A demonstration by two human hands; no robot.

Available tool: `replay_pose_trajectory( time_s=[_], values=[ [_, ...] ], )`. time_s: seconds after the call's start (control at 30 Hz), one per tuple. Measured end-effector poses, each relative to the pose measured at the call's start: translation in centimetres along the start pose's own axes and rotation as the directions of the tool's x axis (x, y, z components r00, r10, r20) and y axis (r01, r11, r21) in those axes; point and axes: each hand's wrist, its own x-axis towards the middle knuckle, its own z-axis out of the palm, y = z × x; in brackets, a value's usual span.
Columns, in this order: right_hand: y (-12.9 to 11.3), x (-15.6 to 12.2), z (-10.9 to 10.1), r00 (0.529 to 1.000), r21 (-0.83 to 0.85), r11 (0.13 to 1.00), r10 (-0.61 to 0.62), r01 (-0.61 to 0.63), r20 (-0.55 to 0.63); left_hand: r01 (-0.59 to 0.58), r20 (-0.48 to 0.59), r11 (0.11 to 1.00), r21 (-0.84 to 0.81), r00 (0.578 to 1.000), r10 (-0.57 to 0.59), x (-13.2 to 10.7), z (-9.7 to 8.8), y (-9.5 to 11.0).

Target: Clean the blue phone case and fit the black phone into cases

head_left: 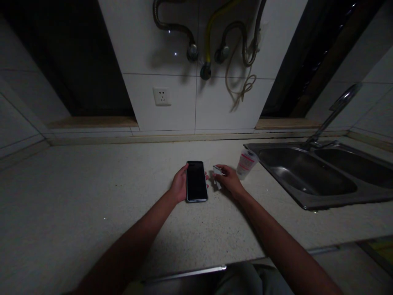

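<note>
A smartphone (197, 182) with a dark screen lies face up in my left hand (179, 185). The thumb is along its left edge and fingertips show past its right edge. To the right of the phone, my right hand (229, 180) is closed on a small white piece (217, 174), thin and folded-looking, perhaps paper or tissue; its exact kind is unclear. Just beyond that hand stands a clear plastic cup (246, 163) with red print, close to the sink's left edge.
Both hands are over a pale speckled countertop (92, 196). A steel double sink (307, 196) with a faucet (333, 110) is at the right. Against the tiled wall are a power socket (162, 96), braided hoses (176, 27), a yellow pipe (209, 37) and a looped cord (244, 88).
</note>
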Motion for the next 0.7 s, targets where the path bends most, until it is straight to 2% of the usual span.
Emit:
replay_pose_trajectory(
  time_s=[0.13,0.23,0.33,0.47,0.6,0.7],
  values=[
    [0.3,0.0,0.1,0.999,-0.058,0.998,-0.035,0.036,0.010,-0.004,-0.021,1.000,0.005,1.000,0.004,-0.1,0.3,0.0],
    [0.6,0.0,-0.1,0.995,-0.199,0.976,-0.099,0.090,-0.031,0.011,-0.034,1.000,-0.001,0.999,-0.011,-0.1,0.4,0.0],
    [0.7,-0.2,-0.4,0.974,-0.393,0.899,-0.224,0.191,-0.041,0.014,-0.043,1.000,-0.010,0.999,-0.014,-0.1,0.4,0.0],
    [0.5,-0.7,-0.5,0.946,-0.567,0.775,-0.322,0.281,0.029,0.011,-0.051,1.000,-0.028,0.999,-0.012,-0.1,0.4,0.0],
    [-0.2,-1.1,-0.5,0.934,-0.670,0.677,-0.352,0.304,0.068,0.010,-0.036,0.999,-0.031,0.999,-0.011,-0.2,0.6,0.0],
    [-0.9,-1.4,-0.4,0.917,-0.670,0.668,-0.396,0.323,0.048,0.000,-0.042,1.000,-0.031,0.999,-0.001,-0.1,0.7,0.0]
  ],
)
